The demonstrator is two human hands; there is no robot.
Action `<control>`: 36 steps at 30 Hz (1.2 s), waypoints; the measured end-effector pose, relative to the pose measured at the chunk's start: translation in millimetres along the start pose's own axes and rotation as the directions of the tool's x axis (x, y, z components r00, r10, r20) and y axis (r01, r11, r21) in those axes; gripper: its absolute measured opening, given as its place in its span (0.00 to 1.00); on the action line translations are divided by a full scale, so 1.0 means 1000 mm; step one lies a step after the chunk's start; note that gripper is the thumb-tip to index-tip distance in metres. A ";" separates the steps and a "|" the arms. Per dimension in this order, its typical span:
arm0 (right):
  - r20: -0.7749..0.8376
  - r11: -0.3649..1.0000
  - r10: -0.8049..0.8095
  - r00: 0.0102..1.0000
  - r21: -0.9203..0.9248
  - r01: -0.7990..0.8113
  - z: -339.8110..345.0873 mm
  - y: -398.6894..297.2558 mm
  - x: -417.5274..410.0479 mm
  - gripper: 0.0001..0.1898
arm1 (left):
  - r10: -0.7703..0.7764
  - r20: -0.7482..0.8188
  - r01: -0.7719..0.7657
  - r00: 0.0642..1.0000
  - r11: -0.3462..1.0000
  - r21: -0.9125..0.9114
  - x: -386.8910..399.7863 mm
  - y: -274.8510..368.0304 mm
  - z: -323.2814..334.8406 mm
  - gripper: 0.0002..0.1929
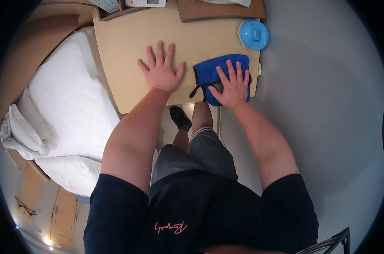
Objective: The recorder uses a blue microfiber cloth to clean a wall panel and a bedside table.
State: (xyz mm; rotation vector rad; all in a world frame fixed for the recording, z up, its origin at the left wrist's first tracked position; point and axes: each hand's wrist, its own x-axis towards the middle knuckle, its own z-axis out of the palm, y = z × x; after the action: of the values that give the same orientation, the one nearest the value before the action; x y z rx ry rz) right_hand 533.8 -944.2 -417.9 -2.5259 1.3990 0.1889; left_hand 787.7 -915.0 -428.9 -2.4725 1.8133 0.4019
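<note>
Palm down with its fingers spread, my left hand (162, 72) rests on the light wood tabletop (128, 41) and holds nothing. My right hand (231, 84) lies flat on a blue cloth (208, 68) with black edging, fingers apart. The cloth appears folded, and a grey patch of it shows beside my thumb. A black loop (194, 92) sticks out from its left side. The cloth's lower edge reaches the front edge of the table, and part of it is hidden under my right hand.
A round blue device (252, 35) with a white cord sits at the table's right edge. Farther back are a brown wooden board (220, 12) and a wooden organizer (115, 14) holding a white remote control (144, 3). A bed with white bedding (74, 95) stands on the left.
</note>
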 end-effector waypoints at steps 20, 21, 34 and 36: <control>-0.114 0.990 -0.113 0.987 0.065 0.121 -0.013 -0.016 0.070 0.36 | 0.006 0.053 -0.004 0.999 0.999 -0.047 0.001 -0.003 0.000 0.39; -0.106 0.988 -0.133 0.985 0.067 0.141 -0.011 -0.017 0.068 0.36 | -0.015 0.057 0.018 0.998 0.999 -0.047 0.003 -0.004 -0.001 0.39; -0.087 0.998 0.013 0.996 0.057 -0.008 -0.002 -0.042 0.065 0.40 | 0.009 0.080 -0.006 0.997 1.000 -0.029 0.001 -0.004 -0.004 0.36; -0.092 0.998 0.025 0.995 0.053 -0.020 -0.005 -0.049 0.080 0.40 | 0.002 0.071 0.001 0.997 0.999 -0.043 0.000 -0.005 -0.003 0.36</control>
State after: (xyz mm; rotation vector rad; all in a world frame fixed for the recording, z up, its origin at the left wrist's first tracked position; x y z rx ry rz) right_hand 617.5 -986.2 -424.0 -2.5067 1.4471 0.0393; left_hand 793.4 -914.1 -427.1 -2.4521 1.7965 0.5281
